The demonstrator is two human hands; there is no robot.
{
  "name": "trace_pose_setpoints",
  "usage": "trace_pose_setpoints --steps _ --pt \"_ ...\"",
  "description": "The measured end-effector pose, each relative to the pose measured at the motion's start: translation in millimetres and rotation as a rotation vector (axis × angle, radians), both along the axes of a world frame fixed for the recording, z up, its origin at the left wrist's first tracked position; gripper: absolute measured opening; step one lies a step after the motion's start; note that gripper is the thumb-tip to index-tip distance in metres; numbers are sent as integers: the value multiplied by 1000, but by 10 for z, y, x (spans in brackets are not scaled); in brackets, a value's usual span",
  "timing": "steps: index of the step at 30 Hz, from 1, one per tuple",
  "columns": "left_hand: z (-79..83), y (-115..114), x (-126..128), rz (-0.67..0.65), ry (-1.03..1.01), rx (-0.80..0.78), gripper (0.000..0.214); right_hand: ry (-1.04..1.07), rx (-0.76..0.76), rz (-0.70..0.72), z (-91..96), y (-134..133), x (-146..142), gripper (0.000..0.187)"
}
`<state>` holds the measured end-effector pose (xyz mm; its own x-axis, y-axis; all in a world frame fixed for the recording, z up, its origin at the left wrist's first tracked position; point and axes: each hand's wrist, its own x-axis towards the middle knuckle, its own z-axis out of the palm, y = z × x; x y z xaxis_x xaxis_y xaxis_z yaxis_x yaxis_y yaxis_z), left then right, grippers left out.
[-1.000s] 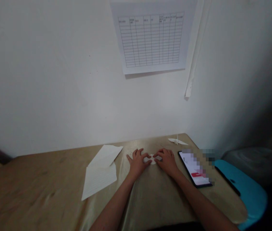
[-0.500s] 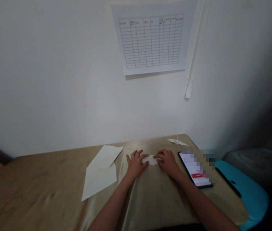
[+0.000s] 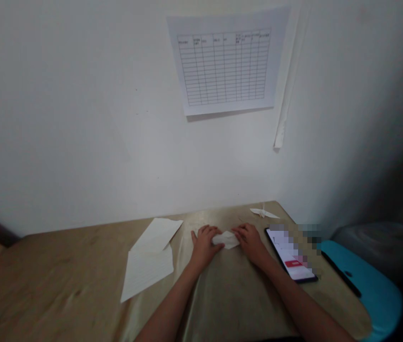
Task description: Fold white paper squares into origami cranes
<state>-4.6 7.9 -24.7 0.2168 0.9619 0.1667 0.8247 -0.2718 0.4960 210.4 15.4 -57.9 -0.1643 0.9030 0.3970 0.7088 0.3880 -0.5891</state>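
Observation:
A small piece of folded white paper (image 3: 225, 239) lies on the tan table (image 3: 62, 280) near the wall. My left hand (image 3: 204, 246) pinches its left side with curled fingers. On the paper's right side rests my right hand (image 3: 250, 242), fingers bent and pressing its edge. Both forearms reach in from the bottom of the view.
Lined white sheets (image 3: 150, 259) lie to the left of my hands. A finished paper crane (image 3: 263, 212) stands at the table's far right corner. A lit phone (image 3: 292, 260) lies right of my right hand. A blue chair (image 3: 369, 289) stands beside the table. A printed grid sheet (image 3: 225, 66) hangs on the wall.
My fingers have curled from lying flat to gripping the small paper, and more of the paper shows between my hands. The view has tilted slightly.

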Motion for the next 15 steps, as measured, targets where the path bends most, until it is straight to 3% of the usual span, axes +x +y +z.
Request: trace_pose_setpoints --steps 15 --pt "24 -18 29 -70 -46 113 35 60 167 21 77 -3 28 8"
